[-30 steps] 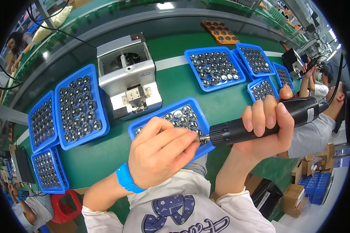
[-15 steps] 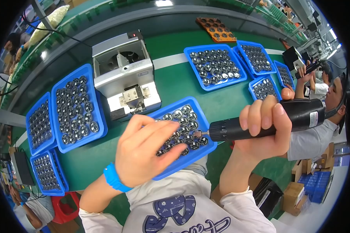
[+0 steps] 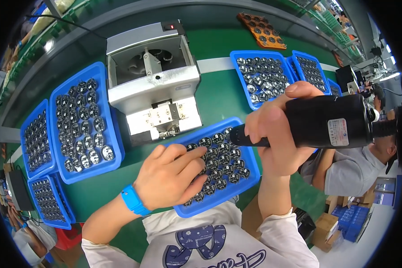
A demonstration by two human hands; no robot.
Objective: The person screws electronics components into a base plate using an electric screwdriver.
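My right hand (image 3: pixel 277 129) is wrapped round a black electric screwdriver (image 3: pixel 330 120), held nearly level. Its narrow front end points left, over the far right part of a blue tray (image 3: pixel 251 183). The bit cannot be made out. Rows of small round, shiny dark parts (image 3: pixel 224 160) fill this tray. My left hand (image 3: pixel 167 176), with a blue band at the wrist, lies over the tray's left side. Its thumb and forefinger are apart among the parts, and the palm hides some of them. I see nothing held in it.
A grey metal machine (image 3: pixel 154 89) stands just beyond the tray. More blue trays of round parts stand at the left (image 3: pixel 116 156) and far right (image 3: pixel 248 96). An orange holder (image 3: pixel 263 31) lies at the back. A co-worker (image 3: pixel 348 169) sits at the right.
The screwdriver's front end has moved toward the tray's far edge, and its body has swung closer to the camera. My left hand has shifted slightly, its fingers still over the parts.
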